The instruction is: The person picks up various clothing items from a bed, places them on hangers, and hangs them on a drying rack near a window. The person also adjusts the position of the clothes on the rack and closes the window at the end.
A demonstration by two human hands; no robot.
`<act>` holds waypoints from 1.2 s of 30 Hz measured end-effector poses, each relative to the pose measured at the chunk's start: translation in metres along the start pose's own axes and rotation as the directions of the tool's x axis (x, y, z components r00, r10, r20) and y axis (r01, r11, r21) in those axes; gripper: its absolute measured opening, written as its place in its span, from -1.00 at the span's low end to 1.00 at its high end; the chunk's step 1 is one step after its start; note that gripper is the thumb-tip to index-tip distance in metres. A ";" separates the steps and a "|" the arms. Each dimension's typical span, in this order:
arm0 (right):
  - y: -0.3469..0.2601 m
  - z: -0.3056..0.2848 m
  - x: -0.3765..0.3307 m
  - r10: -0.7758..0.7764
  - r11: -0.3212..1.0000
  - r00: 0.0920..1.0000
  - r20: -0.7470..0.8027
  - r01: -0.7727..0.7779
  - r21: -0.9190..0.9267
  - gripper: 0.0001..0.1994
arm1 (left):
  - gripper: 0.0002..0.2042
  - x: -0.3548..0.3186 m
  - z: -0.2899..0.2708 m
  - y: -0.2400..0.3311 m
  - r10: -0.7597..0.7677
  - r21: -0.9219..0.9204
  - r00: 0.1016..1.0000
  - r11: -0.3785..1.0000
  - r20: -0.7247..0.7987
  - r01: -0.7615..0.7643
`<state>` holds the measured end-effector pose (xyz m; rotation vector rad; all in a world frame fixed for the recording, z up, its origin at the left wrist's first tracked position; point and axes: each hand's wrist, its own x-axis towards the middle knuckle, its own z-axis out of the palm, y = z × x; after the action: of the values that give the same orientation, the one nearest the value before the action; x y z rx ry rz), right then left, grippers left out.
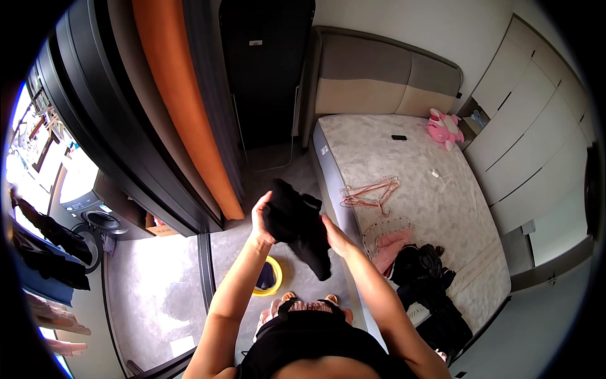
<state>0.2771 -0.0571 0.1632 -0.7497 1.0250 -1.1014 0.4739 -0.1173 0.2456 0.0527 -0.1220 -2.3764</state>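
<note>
Black garment (295, 226) hung gripped by left fingers (263, 198) and right fingers (326, 221), beside a mattress (454, 215) with a white label (325, 150) and lettering (417, 312).

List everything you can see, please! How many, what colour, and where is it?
black cloth: 1, black, held up
tub: 1, yellow, on the floor
mattress: 1, pale grey, on the right
headboard: 1, brown and beige, behind mattress
hangers: several, pinkish, on mattress
phone-like slab: 1, black, on mattress
plush toy: 1, pink, mattress's far corner
clothes pile: count unclear, black and pink, mattress's near end
panel: 1, black, beside headboard
curtain: 1, orange, left of panel
washing machine: at least 1, grey, far left
hanging clothes: several, dark, blue and pink, left edge
cupboard doors: several, whitish, right
left fingers: some hidden, bare, gripping black cloth
right fingers: some hidden, bare, at its right edge
</note>
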 end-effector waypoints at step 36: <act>-0.076 -0.057 0.039 -0.365 0.706 0.797 -0.481 0.574 0.415 -0.71 | -0.71 0.126 -0.095 -0.017 0.305 0.498 0.927 -0.852 0.221 0.161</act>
<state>0.2021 -0.1177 0.1988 -0.3401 0.7556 -1.9566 0.3782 -0.1995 0.1494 1.2905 -2.3610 -0.3401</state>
